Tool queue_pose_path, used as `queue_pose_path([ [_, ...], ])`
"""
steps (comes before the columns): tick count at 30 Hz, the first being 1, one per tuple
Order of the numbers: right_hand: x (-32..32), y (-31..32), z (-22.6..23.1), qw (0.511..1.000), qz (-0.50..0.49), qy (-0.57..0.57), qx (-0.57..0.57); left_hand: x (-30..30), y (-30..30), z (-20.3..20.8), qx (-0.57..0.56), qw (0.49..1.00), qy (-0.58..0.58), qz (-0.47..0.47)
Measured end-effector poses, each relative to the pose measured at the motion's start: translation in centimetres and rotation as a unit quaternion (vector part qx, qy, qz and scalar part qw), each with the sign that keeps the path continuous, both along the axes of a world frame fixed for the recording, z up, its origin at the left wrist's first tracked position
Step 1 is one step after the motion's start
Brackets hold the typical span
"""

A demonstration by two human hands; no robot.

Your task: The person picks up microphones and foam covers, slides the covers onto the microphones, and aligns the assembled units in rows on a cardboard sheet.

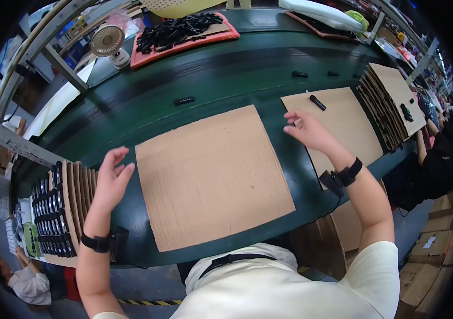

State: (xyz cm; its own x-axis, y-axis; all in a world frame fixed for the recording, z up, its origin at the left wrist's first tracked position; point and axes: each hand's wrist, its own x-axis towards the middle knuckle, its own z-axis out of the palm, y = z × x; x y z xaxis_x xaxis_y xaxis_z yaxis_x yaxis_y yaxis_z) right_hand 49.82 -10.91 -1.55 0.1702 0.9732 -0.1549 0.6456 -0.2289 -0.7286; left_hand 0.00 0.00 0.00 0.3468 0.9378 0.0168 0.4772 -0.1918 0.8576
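Observation:
A bare sheet of brown cardboard (213,178) lies on the green work surface in front of me. My left hand (113,179) is raised beside its left edge, thumb and fingers apart, holding nothing. Over the left edge of a second cardboard sheet (346,125), my right hand (311,132) has its fingers loosely bent, with a gap between thumb and forefinger. I see nothing held in it. One black elongated piece (318,102) rests on that second sheet, just beyond my right hand. Another black piece (184,100) lies on the green surface past the first sheet.
At left stands a row of upright cardboard sheets (80,186) with rows of black pieces. More cardboard (391,95) is stacked at right. A red tray (184,45) heaped with black pieces and a small fan (108,42) stand at the far side. Other people are nearby.

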Motion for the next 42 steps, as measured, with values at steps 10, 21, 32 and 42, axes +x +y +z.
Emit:
queue_pose_path([
  [10, 11.5, 11.8, -1.9, 0.940, -0.069, -0.305, 0.136, 10.1, 11.4, 1.9, 0.137, 0.968, 0.195, -0.076],
  [21, 13.0, 16.8, -3.9, 0.916, -0.106, -0.381, 0.062, 15.2, 17.1, -2.3, 0.142, 0.919, 0.352, -0.109],
  [32, -0.1, 9.2, 3.2, 0.982, 0.041, 0.065, 0.174, 13.9, 12.7, 0.7, 0.120, 0.970, 0.204, -0.053],
  [42, -10.3, -7.7, 4.2, 0.930, 0.112, 0.308, 0.167, 7.1, -6.6, 2.7, -0.061, 0.967, -0.242, -0.049],
])
